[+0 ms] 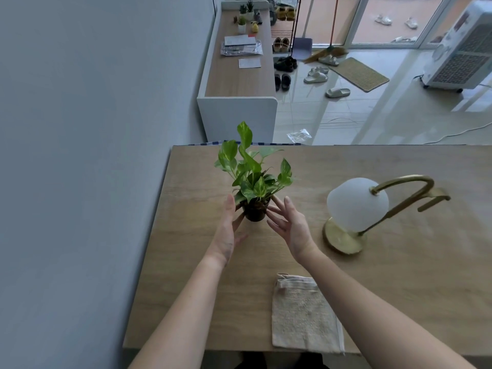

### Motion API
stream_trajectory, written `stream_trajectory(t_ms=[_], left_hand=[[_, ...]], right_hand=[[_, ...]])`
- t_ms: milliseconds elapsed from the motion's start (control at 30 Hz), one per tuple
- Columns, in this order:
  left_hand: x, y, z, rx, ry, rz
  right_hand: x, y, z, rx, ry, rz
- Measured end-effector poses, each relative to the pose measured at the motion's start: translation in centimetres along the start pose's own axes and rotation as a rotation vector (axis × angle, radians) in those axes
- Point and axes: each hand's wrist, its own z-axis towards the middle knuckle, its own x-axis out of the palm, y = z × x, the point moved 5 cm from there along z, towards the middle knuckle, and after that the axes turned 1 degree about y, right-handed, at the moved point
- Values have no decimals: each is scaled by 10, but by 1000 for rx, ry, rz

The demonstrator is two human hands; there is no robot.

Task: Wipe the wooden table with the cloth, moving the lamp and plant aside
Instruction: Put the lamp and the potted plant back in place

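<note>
The small green-leaved plant (253,177) in its dark round pot (255,211) stands left of the middle of the pale wooden table (399,283), closer to the far edge than the near one. My left hand (227,235) and right hand (291,226) flank the pot. Both are spread, the fingers (277,205) straight and holding nothing. My left thumb and right fingertips are at or just beside the pot wall, and I cannot tell whether they touch it.

I judge the plant light but top-heavy, since the leaves rise tall and lean outward on soft stems that would bruise. I would take hold low on the stiff pot wall, one palm on each side, and keep it upright so no soil spills.

To the right, well apart, is the lamp (356,206), with a frosted white globe shade on a curved brass arm and a round brass base. The globe looks fragile and the base heavy. Near me lies the folded beige terry cloth (303,312), by the near edge, untouched.

The leaves hide the soil, and I cannot make out whether the pot's underside rests on the table. My right forearm covers a corner of the cloth, the table's right end is cut off, and I cannot see a lamp cord.
</note>
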Motion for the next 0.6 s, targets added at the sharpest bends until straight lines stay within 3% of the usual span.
stream_trajectory(t_ms=[600], left_hand=[[-7,33,-32,-1,-37,86]], right_hand=[[-12,-32,-27,20,-74,71]])
